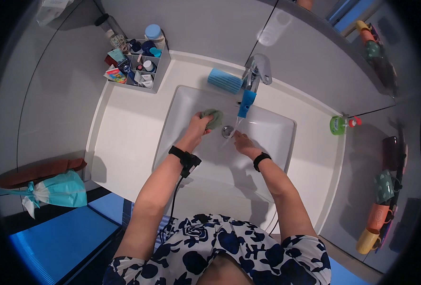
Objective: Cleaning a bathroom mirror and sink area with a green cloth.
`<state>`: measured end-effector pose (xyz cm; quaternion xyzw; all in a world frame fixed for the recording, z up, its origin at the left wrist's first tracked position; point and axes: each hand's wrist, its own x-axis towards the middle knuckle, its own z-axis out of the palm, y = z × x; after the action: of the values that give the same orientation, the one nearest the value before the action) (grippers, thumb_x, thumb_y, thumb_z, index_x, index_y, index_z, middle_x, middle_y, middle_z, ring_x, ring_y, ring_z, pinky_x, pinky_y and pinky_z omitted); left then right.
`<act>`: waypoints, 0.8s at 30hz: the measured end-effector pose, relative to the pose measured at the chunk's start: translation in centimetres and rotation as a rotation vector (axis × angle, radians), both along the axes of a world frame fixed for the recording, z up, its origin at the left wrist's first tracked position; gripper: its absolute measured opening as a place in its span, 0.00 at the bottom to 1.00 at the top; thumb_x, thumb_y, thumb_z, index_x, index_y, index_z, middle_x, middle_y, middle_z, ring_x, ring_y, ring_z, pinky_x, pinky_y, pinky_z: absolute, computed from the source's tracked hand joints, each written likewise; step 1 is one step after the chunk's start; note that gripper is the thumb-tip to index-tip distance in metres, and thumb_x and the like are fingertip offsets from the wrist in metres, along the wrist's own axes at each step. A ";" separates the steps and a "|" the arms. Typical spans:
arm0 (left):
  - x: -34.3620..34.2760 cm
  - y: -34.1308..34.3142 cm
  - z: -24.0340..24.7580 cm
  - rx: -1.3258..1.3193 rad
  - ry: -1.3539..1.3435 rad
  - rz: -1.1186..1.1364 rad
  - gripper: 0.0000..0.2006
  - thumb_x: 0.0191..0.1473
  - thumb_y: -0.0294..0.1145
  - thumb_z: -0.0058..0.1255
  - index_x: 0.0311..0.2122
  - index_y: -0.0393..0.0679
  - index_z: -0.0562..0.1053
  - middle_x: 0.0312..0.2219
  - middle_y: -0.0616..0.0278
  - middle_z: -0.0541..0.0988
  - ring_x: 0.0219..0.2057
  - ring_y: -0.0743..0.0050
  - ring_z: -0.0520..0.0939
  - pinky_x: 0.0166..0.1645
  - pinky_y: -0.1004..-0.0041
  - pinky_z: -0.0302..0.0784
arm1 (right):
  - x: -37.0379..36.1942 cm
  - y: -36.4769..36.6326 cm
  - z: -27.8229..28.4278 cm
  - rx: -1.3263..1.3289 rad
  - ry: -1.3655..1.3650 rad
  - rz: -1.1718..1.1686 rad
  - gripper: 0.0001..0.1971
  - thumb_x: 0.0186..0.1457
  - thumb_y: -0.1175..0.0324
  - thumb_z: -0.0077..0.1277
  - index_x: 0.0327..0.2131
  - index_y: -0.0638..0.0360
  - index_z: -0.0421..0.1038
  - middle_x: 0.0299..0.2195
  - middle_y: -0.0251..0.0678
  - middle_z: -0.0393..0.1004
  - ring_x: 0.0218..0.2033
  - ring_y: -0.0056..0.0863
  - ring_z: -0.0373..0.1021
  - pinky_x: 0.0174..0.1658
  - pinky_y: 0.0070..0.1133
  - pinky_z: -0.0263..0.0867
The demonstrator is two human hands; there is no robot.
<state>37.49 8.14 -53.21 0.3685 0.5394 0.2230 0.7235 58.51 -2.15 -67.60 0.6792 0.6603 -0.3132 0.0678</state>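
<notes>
A green cloth (213, 119) is bunched in my left hand (198, 127), over the left part of the white sink (267, 161). The fingers of that hand are closed around it. Beside the water stream, my right hand (245, 144) is low in the basin with its fingers curled together, and nothing shows in them. Water runs from the blue spout extension (246, 103) on the chrome faucet (256, 73). It falls between my hands, close to the round drain (227, 131).
A light-blue ribbed sponge roll (224, 80) lies left of the faucet. A grey organizer (159, 76) with toiletries stands at the back left, a green soap bottle (337, 125) at the right. Mugs (378, 216) hang on the right wall; a turquoise bag (61, 189) hangs at left.
</notes>
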 end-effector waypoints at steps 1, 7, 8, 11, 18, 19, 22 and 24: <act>-0.3 0.0 -0.3 -0.003 0.010 0.006 0.20 0.51 0.41 0.51 0.47 0.42 0.67 0.34 0.66 0.74 0.30 0.83 0.73 0.29 0.84 0.68 | -0.8 0.1 0.6 -0.003 0.010 0.006 0.26 0.56 0.68 0.39 0.58 0.57 0.52 0.54 0.41 0.57 0.56 0.40 0.53 0.56 0.35 0.55; 0.6 0.2 -0.7 -0.024 0.001 -0.035 0.21 0.52 0.40 0.50 0.49 0.41 0.66 0.35 0.65 0.74 0.32 0.82 0.72 0.31 0.84 0.69 | -1.4 0.2 0.3 0.049 -0.089 -0.008 0.24 0.56 0.70 0.33 0.58 0.56 0.54 0.57 0.36 0.55 0.58 0.37 0.50 0.54 0.40 0.55; 0.8 0.3 -0.6 -0.019 -0.007 -0.037 0.21 0.52 0.40 0.50 0.49 0.42 0.66 0.36 0.65 0.74 0.33 0.82 0.72 0.31 0.83 0.69 | -1.3 0.1 -0.2 0.113 -0.166 0.038 0.24 0.56 0.70 0.34 0.57 0.56 0.54 0.58 0.35 0.54 0.57 0.37 0.50 0.53 0.39 0.56; 1.2 0.3 -0.6 -0.024 0.001 -0.042 0.21 0.52 0.40 0.50 0.49 0.43 0.66 0.36 0.65 0.74 0.34 0.81 0.72 0.33 0.82 0.69 | -1.1 0.1 -1.3 0.160 -0.237 0.080 0.24 0.55 0.70 0.34 0.57 0.56 0.55 0.59 0.34 0.53 0.56 0.37 0.51 0.51 0.38 0.57; 0.9 -0.2 -1.4 -0.046 -0.015 -0.051 0.20 0.53 0.39 0.50 0.50 0.43 0.65 0.37 0.66 0.74 0.35 0.81 0.72 0.34 0.80 0.69 | -2.4 1.4 -0.3 0.080 -0.256 0.098 0.25 0.53 0.71 0.37 0.56 0.60 0.55 0.57 0.34 0.55 0.53 0.38 0.54 0.46 0.37 0.61; 0.9 -0.1 -1.4 -0.045 -0.014 -0.052 0.20 0.53 0.39 0.50 0.50 0.43 0.65 0.37 0.66 0.74 0.35 0.81 0.72 0.34 0.80 0.69 | -2.4 1.4 -0.4 0.081 -0.256 0.097 0.25 0.53 0.71 0.37 0.56 0.60 0.55 0.57 0.34 0.55 0.53 0.38 0.54 0.46 0.37 0.61; 1.2 -0.2 -1.3 -0.064 -0.015 -0.053 0.20 0.53 0.40 0.49 0.49 0.44 0.65 0.38 0.66 0.73 0.36 0.80 0.71 0.35 0.80 0.68 | -2.2 1.2 -0.8 0.136 -0.313 0.123 0.24 0.52 0.71 0.37 0.55 0.61 0.56 0.56 0.34 0.56 0.51 0.38 0.56 0.43 0.37 0.63; 1.4 -0.1 -1.1 -0.008 -0.006 -0.042 0.19 0.51 0.38 0.50 0.47 0.43 0.67 0.37 0.63 0.74 0.36 0.78 0.73 0.35 0.77 0.70 | -1.8 1.6 -1.0 0.086 -0.300 0.126 0.22 0.52 0.68 0.42 0.53 0.57 0.59 0.56 0.33 0.56 0.54 0.40 0.54 0.48 0.40 0.60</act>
<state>38.88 8.08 -54.34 0.3759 0.5303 0.2068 0.7312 56.67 -0.58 -68.58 0.6777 0.6970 -0.1749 0.1559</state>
